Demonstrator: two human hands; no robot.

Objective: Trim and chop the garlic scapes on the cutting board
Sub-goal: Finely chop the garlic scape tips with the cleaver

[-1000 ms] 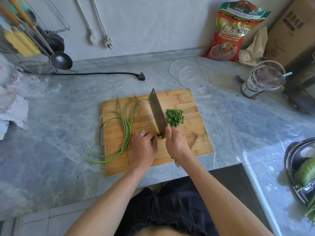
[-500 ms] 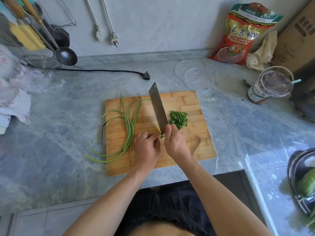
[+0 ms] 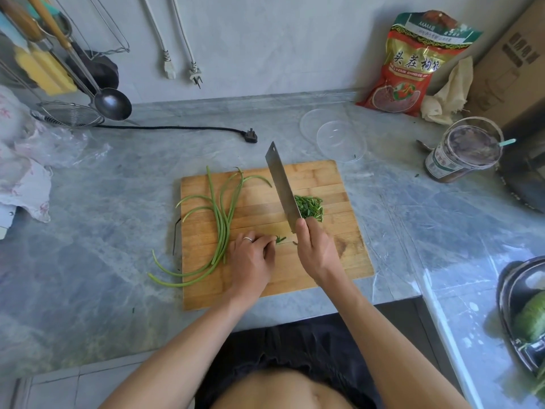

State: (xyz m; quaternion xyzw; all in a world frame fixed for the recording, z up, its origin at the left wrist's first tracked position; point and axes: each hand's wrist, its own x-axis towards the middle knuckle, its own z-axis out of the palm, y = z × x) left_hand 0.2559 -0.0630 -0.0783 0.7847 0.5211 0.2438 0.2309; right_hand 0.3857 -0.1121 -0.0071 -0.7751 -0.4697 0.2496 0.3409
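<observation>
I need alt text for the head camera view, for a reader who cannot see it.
Seen from above, a person's right hand holds a cleaver over a wooden cutting board, while the left hand pinches short scape ends. Chopped green pieces lie right of the blade; whole garlic scapes lie left.

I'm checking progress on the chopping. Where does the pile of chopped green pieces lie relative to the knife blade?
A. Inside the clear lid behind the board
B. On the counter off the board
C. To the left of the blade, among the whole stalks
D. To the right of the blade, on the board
D: the chopped pieces lie on the cutting board just right of the knife blade, while the whole stalks lie left of it.
</observation>
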